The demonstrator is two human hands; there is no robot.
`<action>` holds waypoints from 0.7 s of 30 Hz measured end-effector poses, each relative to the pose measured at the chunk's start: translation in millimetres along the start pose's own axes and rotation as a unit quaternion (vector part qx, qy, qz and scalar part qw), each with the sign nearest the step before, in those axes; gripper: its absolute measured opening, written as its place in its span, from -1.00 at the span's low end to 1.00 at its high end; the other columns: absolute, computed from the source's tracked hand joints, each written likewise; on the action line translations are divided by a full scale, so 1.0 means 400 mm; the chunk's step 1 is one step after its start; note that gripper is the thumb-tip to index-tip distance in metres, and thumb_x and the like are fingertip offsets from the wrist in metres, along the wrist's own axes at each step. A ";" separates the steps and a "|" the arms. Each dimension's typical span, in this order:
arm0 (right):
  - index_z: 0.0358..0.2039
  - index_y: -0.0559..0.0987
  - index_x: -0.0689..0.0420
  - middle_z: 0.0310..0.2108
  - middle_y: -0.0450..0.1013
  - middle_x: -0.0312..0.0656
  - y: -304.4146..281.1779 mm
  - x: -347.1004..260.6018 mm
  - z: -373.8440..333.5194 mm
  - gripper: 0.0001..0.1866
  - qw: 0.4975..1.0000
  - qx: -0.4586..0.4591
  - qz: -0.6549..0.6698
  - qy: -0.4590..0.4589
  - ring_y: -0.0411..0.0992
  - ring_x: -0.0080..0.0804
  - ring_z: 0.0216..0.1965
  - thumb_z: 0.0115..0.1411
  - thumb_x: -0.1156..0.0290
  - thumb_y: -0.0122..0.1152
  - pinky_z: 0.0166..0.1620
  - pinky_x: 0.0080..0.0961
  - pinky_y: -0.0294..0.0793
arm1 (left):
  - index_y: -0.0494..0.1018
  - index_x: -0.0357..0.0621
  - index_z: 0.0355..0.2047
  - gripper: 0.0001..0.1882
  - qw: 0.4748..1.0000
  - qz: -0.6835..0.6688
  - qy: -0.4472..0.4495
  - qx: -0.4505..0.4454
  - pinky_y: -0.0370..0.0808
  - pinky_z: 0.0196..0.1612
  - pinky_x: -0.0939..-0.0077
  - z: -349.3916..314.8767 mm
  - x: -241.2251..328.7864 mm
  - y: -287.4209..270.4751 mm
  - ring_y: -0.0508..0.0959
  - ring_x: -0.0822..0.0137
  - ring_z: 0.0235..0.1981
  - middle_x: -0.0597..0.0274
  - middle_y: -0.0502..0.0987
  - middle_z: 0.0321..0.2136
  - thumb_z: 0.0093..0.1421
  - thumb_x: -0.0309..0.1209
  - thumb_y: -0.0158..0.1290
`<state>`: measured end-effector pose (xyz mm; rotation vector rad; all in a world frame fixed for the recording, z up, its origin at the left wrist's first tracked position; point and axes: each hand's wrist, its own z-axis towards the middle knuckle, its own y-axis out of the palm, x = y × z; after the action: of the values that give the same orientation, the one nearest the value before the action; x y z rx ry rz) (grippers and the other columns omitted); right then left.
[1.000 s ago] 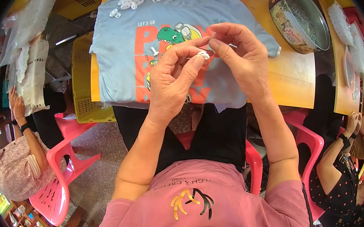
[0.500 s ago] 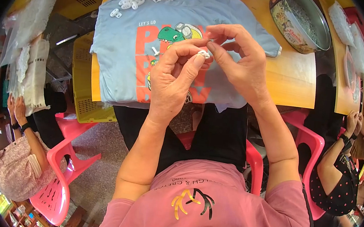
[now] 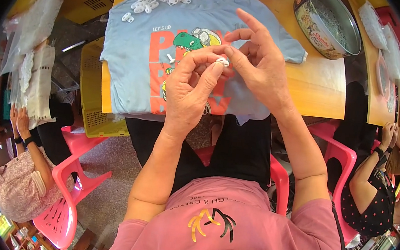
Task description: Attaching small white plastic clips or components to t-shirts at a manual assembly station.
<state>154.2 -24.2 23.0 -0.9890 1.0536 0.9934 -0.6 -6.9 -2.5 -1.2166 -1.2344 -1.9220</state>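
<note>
Above the blue T-shirt [image 3: 128,70], my left hand [image 3: 189,85] pinches a small white plastic piece [image 3: 223,62] between thumb and index finger. My right hand [image 3: 260,70] is beside it; the right thumb reaches the piece while the other fingers are raised and spread. Part of the piece is hidden by my fingertips, and its exact kind does not show. Another small white piece [image 3: 170,58], with a stem, lies on the shirt's printed front just left of my left hand. Several white oval pieces with holes [image 3: 148,8] are heaped toward the far edge of the shirt.
The shirt covers much of a yellow wooden table [image 3: 319,83]. A round tin [image 3: 310,34] holding small clear bits stands at the far right. A yellow crate [image 3: 93,81] is left of the table. Pink chairs [image 3: 58,217] and other people sit on both sides.
My right index finger has lifted away and the right fingers have spread. The right thumb has come in against the white piece. My left hand keeps its pinch.
</note>
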 end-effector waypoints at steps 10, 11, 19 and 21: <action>-0.26 0.65 0.19 -0.25 0.48 -0.27 -0.006 0.018 -0.004 -0.87 0.957 0.041 -0.206 -0.200 0.32 -0.69 -0.55 0.15 0.56 0.28 -0.47 -0.75 0.31 | 0.41 -0.31 -0.13 -0.86 1.000 -0.024 -0.005 0.015 0.55 -0.11 0.52 -0.003 0.006 0.005 0.60 0.38 -0.24 -0.07 0.47 0.03 0.33 -0.53 -0.01; -0.25 0.64 0.20 -0.25 0.48 -0.28 -0.008 0.020 -0.001 -0.87 0.953 0.044 -0.198 -0.223 0.31 -0.69 -0.55 0.17 0.56 0.27 -0.48 -0.75 0.30 | 0.41 -0.31 -0.13 -0.86 0.999 -0.038 -0.009 0.016 0.55 -0.11 0.52 -0.003 0.010 0.007 0.61 0.38 -0.25 -0.08 0.46 0.04 0.34 -0.53 -0.01; -0.21 0.60 0.24 -0.40 0.46 -0.39 -0.006 -0.023 -0.018 -0.83 0.998 -0.031 0.040 0.040 0.28 -0.73 -0.51 0.32 0.41 0.15 -0.45 -0.76 0.27 | 0.40 -0.29 -0.17 -0.87 0.999 -0.007 0.002 0.048 0.52 -0.20 0.58 0.000 0.010 0.003 0.59 0.44 -0.33 0.15 0.57 -0.33 0.35 -0.47 -0.01; -0.20 0.58 0.25 -0.44 0.45 -0.40 -0.003 -0.023 -0.021 -0.78 0.993 -0.046 0.082 0.064 0.27 -0.73 -0.51 0.35 0.35 0.12 -0.44 -0.76 0.26 | 0.40 -0.28 -0.17 -0.87 0.999 -0.002 -0.001 0.052 0.51 -0.21 0.60 -0.001 0.012 0.002 0.58 0.45 -0.34 0.20 0.57 -0.39 0.35 -0.47 0.00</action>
<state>151.6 -33.9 30.5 -1.0657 1.2199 1.1326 -2.5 -7.5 2.1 -1.1642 -1.3217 -1.8344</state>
